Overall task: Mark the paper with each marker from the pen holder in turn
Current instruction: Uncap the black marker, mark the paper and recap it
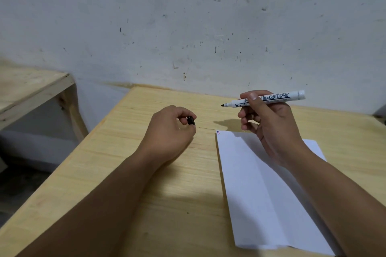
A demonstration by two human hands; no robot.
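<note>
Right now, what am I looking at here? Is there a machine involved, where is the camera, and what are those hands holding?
There is no machine: a person works with two bare hands. The single picture comes from a camera worn on the person's head, looking forward and down. The right hand holds an uncapped white marker with a black tip, lifted above the wooden table. The left hand pinches the marker's black cap. A white sheet of paper lies on the table, with small red and blue marks at its far left corner. No pen holder is in view.
</note>
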